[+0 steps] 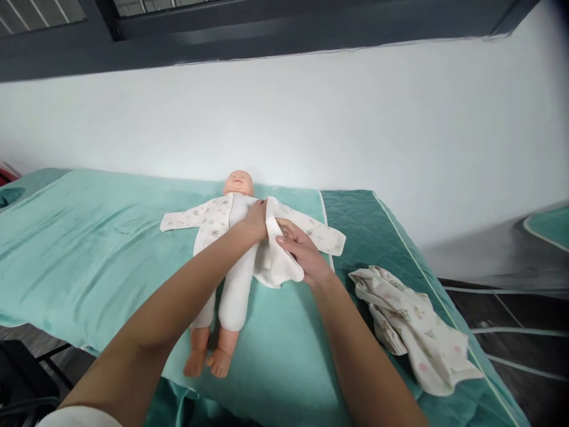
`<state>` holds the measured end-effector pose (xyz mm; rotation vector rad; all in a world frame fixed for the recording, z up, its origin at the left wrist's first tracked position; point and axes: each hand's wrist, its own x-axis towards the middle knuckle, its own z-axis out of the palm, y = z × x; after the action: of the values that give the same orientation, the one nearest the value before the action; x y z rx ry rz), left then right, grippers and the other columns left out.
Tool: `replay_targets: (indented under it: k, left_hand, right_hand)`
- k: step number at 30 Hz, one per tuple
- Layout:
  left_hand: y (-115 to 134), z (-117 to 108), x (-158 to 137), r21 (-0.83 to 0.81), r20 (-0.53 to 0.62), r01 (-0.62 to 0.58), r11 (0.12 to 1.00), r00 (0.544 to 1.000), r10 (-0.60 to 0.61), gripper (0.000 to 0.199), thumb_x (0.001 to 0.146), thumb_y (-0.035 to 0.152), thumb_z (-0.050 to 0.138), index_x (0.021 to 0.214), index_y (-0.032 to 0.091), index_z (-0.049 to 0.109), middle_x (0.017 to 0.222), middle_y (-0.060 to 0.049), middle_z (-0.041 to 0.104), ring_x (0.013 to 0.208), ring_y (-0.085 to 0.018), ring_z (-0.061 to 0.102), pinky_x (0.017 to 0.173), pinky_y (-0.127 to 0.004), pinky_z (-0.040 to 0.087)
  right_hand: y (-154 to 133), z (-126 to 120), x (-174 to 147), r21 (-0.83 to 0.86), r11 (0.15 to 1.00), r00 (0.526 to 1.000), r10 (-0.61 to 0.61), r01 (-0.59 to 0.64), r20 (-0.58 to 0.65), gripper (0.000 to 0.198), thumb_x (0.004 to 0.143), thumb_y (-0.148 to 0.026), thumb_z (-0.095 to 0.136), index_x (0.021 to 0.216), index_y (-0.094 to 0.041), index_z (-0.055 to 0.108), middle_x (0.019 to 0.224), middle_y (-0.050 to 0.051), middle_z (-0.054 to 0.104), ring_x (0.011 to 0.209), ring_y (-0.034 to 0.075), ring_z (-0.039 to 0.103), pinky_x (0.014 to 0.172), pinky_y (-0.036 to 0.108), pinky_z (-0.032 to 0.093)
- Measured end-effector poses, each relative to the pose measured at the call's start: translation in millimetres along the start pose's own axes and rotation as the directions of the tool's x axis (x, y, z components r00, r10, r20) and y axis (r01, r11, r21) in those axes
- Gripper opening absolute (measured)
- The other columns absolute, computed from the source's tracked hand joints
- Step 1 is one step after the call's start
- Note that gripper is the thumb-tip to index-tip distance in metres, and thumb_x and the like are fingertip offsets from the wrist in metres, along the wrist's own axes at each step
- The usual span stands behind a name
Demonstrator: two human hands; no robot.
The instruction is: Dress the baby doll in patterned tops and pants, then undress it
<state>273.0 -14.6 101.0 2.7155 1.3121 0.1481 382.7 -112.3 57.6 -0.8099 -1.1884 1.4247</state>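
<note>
A baby doll (239, 182) lies on its back, head toward the wall, bare feet toward me. Beneath and around it a white printed baby shirt (216, 220) is spread, both sleeves stretched out sideways. The left front panel covers part of the doll's chest; the right one is lifted away. My left hand (256, 219) reaches across the doll's chest to the shirt's edge, its fingers mostly hidden behind the cloth. Farther right, my right hand (304, 252) pinches the raised panel between thumb and fingers.
A crumpled printed baby garment (413, 326) lies at the right on the dark green quilted cover (355, 231). The doll rests on a light green sheet (111, 237). Behind the bed stands a white wall (284, 118); a dark chair-like object (24, 376) is at lower left.
</note>
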Motion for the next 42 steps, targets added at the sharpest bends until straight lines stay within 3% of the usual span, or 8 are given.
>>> replay_targets:
  k: [5, 10, 17, 23, 27, 31, 35, 42]
  left_hand:
    - [-27.8, -22.5, -52.1, -0.331, -0.119, -0.044, 0.943, 0.993, 0.005, 0.024, 0.095, 0.026, 0.045, 0.096, 0.018, 0.068, 0.097, -0.003, 0.074, 0.086, -0.016, 0.066, 0.077, -0.026, 0.052]
    - [-33.6, -33.8, -80.6, -0.678, -0.166, 0.014, 0.735, 0.971, -0.172, 0.044, 0.098, 0.05, 0.042, 0.127, 0.022, 0.059, 0.122, -0.004, 0.07, 0.113, -0.018, 0.065, 0.094, -0.028, 0.052]
    - [-24.6, -34.8, -50.4, -0.347, 0.071, 0.145, 0.926, 0.989, -0.128, 0.06, 0.083, 0.026, 0.064, 0.141, 0.02, 0.049, 0.135, -0.01, 0.065, 0.113, -0.023, 0.065, 0.085, -0.03, 0.052]
    - [-29.7, -25.1, -26.7, -0.103, -0.099, 0.189, 0.977, 0.975, -0.199, 0.043, 0.092, 0.012, 0.043, 0.133, 0.021, 0.055, 0.109, -0.01, 0.073, 0.097, -0.024, 0.068, 0.073, -0.033, 0.049]
    - [-42.4, -25.5, -30.4, -0.107, -0.249, 0.209, 0.972, 0.941, -0.23, 0.035, 0.097, 0.015, 0.039, 0.124, 0.021, 0.059, 0.112, -0.009, 0.071, 0.101, -0.024, 0.066, 0.075, -0.033, 0.048]
    - [-46.6, -24.5, -38.9, -0.003, -0.329, 0.27, 0.963, 0.909, -0.256, 0.031, 0.096, 0.015, 0.042, 0.12, 0.019, 0.061, 0.122, -0.013, 0.066, 0.118, -0.029, 0.057, 0.087, -0.039, 0.048]
    - [-43.7, -18.0, -45.8, -0.024, -0.272, 0.216, 0.976, 0.938, -0.214, 0.037, 0.092, 0.035, 0.057, 0.126, 0.022, 0.058, 0.137, -0.012, 0.058, 0.128, -0.033, 0.049, 0.101, -0.049, 0.043]
    - [-56.9, -8.0, -33.9, -0.132, -0.307, 0.257, 0.957, 0.908, -0.286, 0.028, 0.09, 0.019, 0.05, 0.115, 0.025, 0.06, 0.128, -0.009, 0.062, 0.123, -0.029, 0.054, 0.099, -0.048, 0.044]
  right_hand:
    - [13.8, 11.5, -0.9, 0.013, 0.999, 0.988, -0.046, 0.045, 0.144, 0.073, 0.083, -0.04, 0.074, 0.149, -0.032, 0.043, 0.13, 0.006, 0.064, 0.111, 0.023, 0.063, 0.093, 0.037, 0.053]
    - [28.5, 19.3, 0.3, -0.066, 0.998, 0.978, 0.019, -0.005, 0.208, 0.068, 0.087, -0.037, 0.071, 0.15, -0.035, 0.043, 0.1, 0.001, 0.06, 0.074, 0.013, 0.057, 0.065, 0.026, 0.052]
    - [25.9, 27.3, -1.6, -0.203, 0.979, 0.96, 0.021, 0.037, 0.279, 0.032, 0.094, -0.038, 0.063, 0.124, -0.027, 0.06, 0.092, 0.0, 0.055, 0.067, 0.01, 0.048, 0.058, 0.023, 0.047]
    - [25.7, 22.4, -3.7, -0.273, 0.954, 0.971, -0.063, 0.127, 0.231, 0.048, 0.094, -0.038, 0.063, 0.14, -0.03, 0.051, 0.096, 0.001, 0.06, 0.073, 0.013, 0.056, 0.07, 0.03, 0.053]
    - [27.5, 20.2, -1.2, -0.514, 0.802, 0.942, -0.334, 0.303, 0.035, 0.028, 0.097, -0.036, 0.059, 0.123, -0.028, 0.062, 0.1, 0.004, 0.064, 0.096, 0.019, 0.061, 0.093, 0.039, 0.051]
    - [28.8, 19.5, 1.1, -0.727, 0.565, 0.867, -0.492, 0.39, 0.083, 0.032, 0.097, -0.035, 0.058, 0.128, -0.029, 0.06, 0.136, 0.009, 0.06, 0.132, 0.027, 0.05, 0.115, 0.051, 0.038]
    - [34.2, 21.5, 2.0, -0.778, 0.499, 0.905, -0.374, 0.381, 0.204, 0.053, 0.099, -0.043, 0.055, 0.149, -0.03, 0.045, 0.158, 0.008, 0.043, 0.151, 0.028, 0.031, 0.124, 0.055, 0.026]
    - [38.4, 24.1, 0.6, -0.806, 0.424, 0.909, -0.244, 0.413, 0.337, 0.081, 0.09, -0.055, 0.065, 0.159, -0.034, 0.027, 0.169, 0.008, 0.019, 0.157, 0.033, 0.012, 0.124, 0.061, 0.021]
